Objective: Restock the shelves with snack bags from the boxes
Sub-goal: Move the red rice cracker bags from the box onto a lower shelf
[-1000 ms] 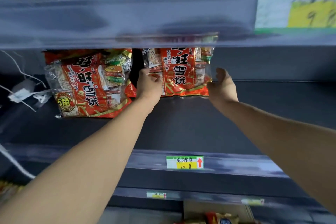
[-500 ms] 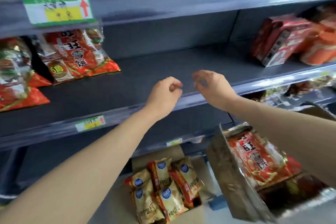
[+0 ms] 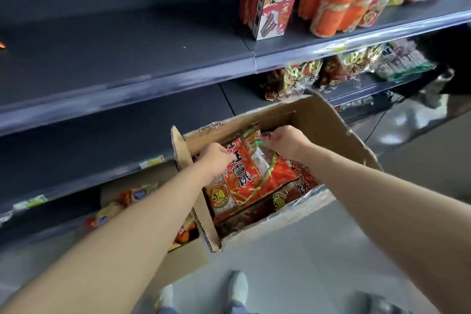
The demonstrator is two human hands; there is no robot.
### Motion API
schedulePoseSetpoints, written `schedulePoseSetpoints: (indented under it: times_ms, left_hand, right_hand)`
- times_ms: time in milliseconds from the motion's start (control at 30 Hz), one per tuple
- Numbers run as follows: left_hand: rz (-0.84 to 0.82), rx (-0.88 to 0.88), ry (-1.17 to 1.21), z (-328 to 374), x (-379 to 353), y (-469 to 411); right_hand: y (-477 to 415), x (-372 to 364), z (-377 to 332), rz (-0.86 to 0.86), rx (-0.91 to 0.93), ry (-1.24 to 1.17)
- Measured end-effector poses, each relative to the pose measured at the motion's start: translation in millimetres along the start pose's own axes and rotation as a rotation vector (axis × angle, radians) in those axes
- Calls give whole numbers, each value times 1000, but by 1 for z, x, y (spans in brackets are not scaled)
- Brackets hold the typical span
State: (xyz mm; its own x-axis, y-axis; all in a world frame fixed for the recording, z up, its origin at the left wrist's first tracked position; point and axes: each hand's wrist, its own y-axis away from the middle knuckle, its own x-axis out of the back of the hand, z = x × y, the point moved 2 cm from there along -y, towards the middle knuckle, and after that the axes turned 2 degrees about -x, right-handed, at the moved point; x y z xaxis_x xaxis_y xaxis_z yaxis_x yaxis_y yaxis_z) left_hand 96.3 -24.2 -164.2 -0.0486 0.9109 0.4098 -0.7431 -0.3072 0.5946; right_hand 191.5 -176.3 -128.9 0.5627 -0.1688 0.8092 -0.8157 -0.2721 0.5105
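Note:
An open cardboard box [image 3: 334, 132] on the floor holds red snack bags with white characters. The top red bag [image 3: 242, 178] lies tilted in it. My left hand [image 3: 216, 158] grips this bag's upper left edge. At the bag's top right corner, my right hand [image 3: 285, 140] pinches the wrapper. Another red bag [image 3: 298, 183] lies under and to the right of it. Above the box, the dark shelf [image 3: 122, 58] is bare along its left and middle.
A second open box [image 3: 178, 265] with yellow and orange snack bags [image 3: 112, 211] stands at the left. Red cartons [image 3: 272, 0] and orange packs [image 3: 339, 2] fill the shelf's right end. More bags [image 3: 356, 64] sit on the lower shelf. My shoes [image 3: 237, 288] are below on the grey floor.
My view dropped from the shelf to the floor boxes. Both hands left the shelved bag, came down empty, and now hold a red bag inside the box.

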Motion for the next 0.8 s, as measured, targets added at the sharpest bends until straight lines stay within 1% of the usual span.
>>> schedulePoseSetpoints:
  times_ms: [133, 233, 400, 533, 600, 700, 800]
  left_hand:
    - [49, 190, 105, -36, -19, -22]
    - [55, 316, 170, -50, -29, -34]
    - [43, 398, 235, -61, -44, -53]
    - [54, 479, 362, -72, -50, -68]
    - [28, 520, 432, -74, -51, -74]
    - [-48, 519, 488, -67, -54, -71]
    - [-74, 530, 531, -61, -55, -66]
  right_hand:
    - [-31, -30, 15, -143, -13, 18]
    - [-49, -49, 24, -205, -45, 3]
    - [-67, -69, 25, -299, -66, -24]
    - [-81, -77, 31, -291, -110, -115]
    - [-86, -77, 34, -272, -141, -152]
    - [-84, -69, 34, -247, -187, -248]
    - [-79, -58, 34, -252, -217, -313]
